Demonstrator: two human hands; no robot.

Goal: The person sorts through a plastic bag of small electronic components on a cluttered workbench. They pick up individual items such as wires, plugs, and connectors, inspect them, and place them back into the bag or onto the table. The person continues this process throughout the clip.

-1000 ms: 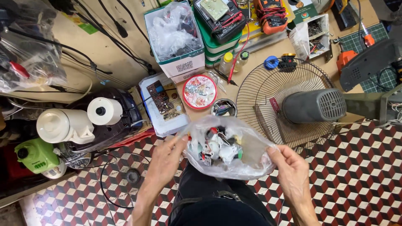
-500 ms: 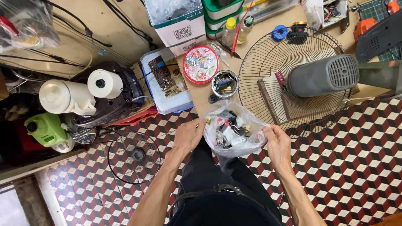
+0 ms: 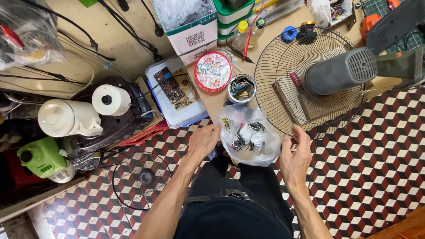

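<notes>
Checkered floor tiles [image 3: 376, 146] in red, black and white run under a cluttered wooden table [image 3: 265, 44] at the top of the view. Over the person's lap hangs a clear plastic bag [image 3: 250, 137] of small white and dark parts, some with thin wires. The left hand [image 3: 202, 140] pinches the bag's upper edge, its grip pressed together on the film. The right hand [image 3: 295, 158] lies against the bag's other side with its fingers spread; whether it actually pinches the plastic, I cannot tell.

Just beyond the left grip sits a round metal tin [image 3: 241, 88] holding wires (its top open), and past that a red-rimmed lid [image 3: 213, 71] with shiny bits. Beyond the right grip a wire fan guard [image 3: 283, 71] carries a grey fan motor [image 3: 341, 71]. Outward from the left grip lies a blue tray with a circuit board [image 3: 176, 90].

As a judgement: the bag is in hand and gathered at the top, yet nothing has been drawn from it; its contents remain inside.
</notes>
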